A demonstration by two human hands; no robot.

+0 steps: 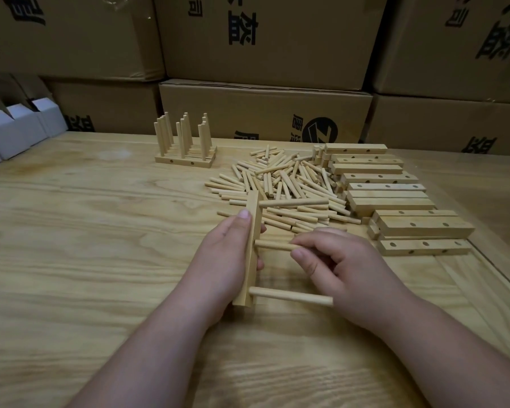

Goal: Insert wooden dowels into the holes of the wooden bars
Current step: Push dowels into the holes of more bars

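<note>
My left hand [227, 260] grips a wooden bar [252, 228] that stands on its side edge, running away from me. Three dowels stick out of the bar to the right: a far one [295, 202], a middle one [273, 245] and a near one [292, 296]. My right hand [345, 266] pinches the free end of the middle dowel between thumb and fingers. A loose pile of dowels [286, 181] lies beyond my hands. Stacked bars with holes [386, 195] lie to the right of the pile.
Several finished bars with upright dowels [186, 148] stand at the back left of the wooden table [100, 231]. Cardboard boxes [265, 110] wall off the far edge. Small white boxes [12, 134] sit at the far left.
</note>
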